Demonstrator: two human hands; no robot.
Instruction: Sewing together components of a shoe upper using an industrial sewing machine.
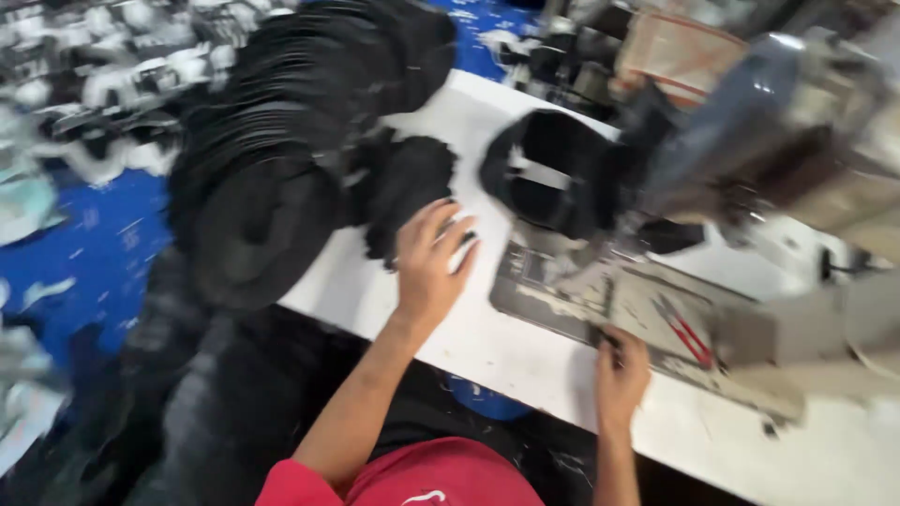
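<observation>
Left hand (429, 272) touches black fabric piece (408, 192).

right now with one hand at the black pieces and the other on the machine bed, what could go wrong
1. The right hand rests at the edge of the sewing machine's metal bed, close to the red-handled snips; a slip could nick it.
2. The left hand reaches into loose black fabric pieces beside a tall leaning stack; a tug might topple the stack off the white table.
</observation>
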